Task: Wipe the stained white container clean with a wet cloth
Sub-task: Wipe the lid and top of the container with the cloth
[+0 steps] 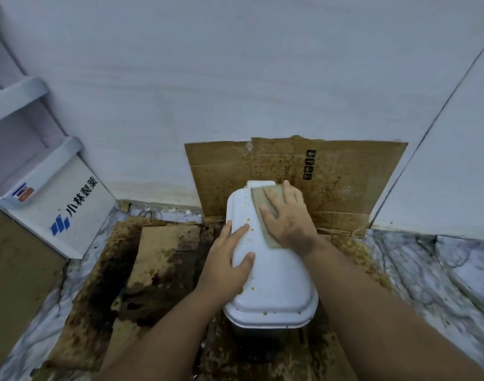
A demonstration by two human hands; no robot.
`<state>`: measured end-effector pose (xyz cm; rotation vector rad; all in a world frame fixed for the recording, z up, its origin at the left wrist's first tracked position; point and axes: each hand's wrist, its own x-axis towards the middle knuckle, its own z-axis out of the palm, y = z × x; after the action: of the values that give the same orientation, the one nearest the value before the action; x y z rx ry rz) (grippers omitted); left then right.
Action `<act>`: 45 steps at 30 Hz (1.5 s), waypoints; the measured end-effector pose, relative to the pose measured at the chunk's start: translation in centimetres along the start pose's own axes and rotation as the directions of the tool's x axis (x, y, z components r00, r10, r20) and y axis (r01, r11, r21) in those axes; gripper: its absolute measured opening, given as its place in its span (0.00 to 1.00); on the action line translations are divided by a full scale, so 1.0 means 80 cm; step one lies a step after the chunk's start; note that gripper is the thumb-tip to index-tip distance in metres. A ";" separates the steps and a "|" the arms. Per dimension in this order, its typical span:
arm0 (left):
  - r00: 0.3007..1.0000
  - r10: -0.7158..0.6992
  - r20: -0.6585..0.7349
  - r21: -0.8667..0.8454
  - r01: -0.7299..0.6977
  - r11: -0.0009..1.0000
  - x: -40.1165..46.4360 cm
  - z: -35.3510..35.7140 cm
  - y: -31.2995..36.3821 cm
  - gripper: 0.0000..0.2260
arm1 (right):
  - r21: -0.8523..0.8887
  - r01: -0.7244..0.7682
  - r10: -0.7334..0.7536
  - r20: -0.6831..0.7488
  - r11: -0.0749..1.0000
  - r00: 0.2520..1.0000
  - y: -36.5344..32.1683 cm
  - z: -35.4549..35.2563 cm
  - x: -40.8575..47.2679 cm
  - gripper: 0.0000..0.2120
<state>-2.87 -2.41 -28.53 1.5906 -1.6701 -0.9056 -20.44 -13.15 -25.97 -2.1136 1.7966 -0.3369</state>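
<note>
A white lidded container stands in the middle on stained cardboard. Small yellow-green specks dot its lid, mostly along the left side and the near rim. My left hand lies flat on the lid's left edge, fingers spread, holding it steady. My right hand presses a beige cloth flat on the far right part of the lid. Most of the cloth is hidden under that hand.
Stained cardboard covers the marble floor, and another sheet leans on the white wall behind. A white box with blue print stands at the left. Bare marble floor shows at the right.
</note>
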 end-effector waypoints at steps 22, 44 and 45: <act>0.999 0.044 -0.005 0.002 -0.044 0.999 0.001 0.005 -0.018 0.26 | -0.142 0.003 0.016 0.132 0.990 0.991 -0.046 -0.024 0.088 0.22; 1.000 0.031 0.000 -0.014 -0.031 0.999 0.003 0.005 -0.022 0.26 | -0.086 -0.134 0.147 0.161 0.987 0.976 -0.050 -0.020 0.124 0.31; 0.999 0.033 0.003 -0.013 -0.032 0.999 0.003 0.005 -0.021 0.26 | -0.059 -0.146 0.153 0.122 0.987 0.981 -0.047 -0.019 0.115 0.30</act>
<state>-2.25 -2.64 -30.14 1.5499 -1.6839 -0.9008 -16.08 -21.89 -23.44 -1.9696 1.8930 -0.1173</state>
